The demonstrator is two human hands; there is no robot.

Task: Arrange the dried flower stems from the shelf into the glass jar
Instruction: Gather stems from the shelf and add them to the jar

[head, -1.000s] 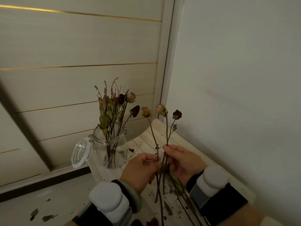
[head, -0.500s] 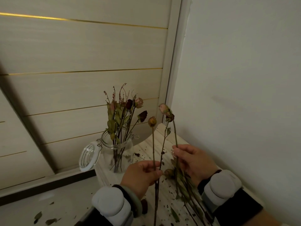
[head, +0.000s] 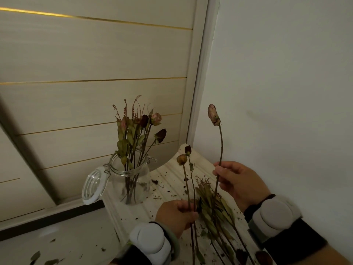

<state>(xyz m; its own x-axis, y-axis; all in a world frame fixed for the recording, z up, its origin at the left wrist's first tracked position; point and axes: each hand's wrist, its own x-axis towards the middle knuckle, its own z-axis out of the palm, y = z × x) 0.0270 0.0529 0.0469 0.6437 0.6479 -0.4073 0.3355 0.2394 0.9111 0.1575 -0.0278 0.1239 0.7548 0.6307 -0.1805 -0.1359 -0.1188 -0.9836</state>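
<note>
The glass jar (head: 131, 180) stood upright on the pale wooden shelf (head: 168, 183), its hinged lid (head: 93, 185) swung open and hanging off its left side. A bunch of dried stems (head: 137, 131) already stood inside it, with rose heads and leaves fanning out above the rim.

To the right of the jar and nearer the camera, the left hand (head: 176, 217) gripped two stems (head: 186, 180). Its fingers were curled together round the lower part of both, which stood roughly upright, with a yellowish bud and a dark bud at about the height of the jar's rim.

Further right of the jar, the right hand (head: 238, 182) pinched a single stem (head: 221, 142) between thumb and bent fingers, which were closed on it partway up. Its pink bud rose higher than the jar's mouth, about level with the heads of the flowers in the jar.

Between the two hands, right of the jar, loose stems (head: 212, 205) with dry leaves lay flat on the shelf. Crumbs of petal and leaf were scattered from there to the jar's base. Each wrist carried a white padded band (head: 275, 213).
</note>
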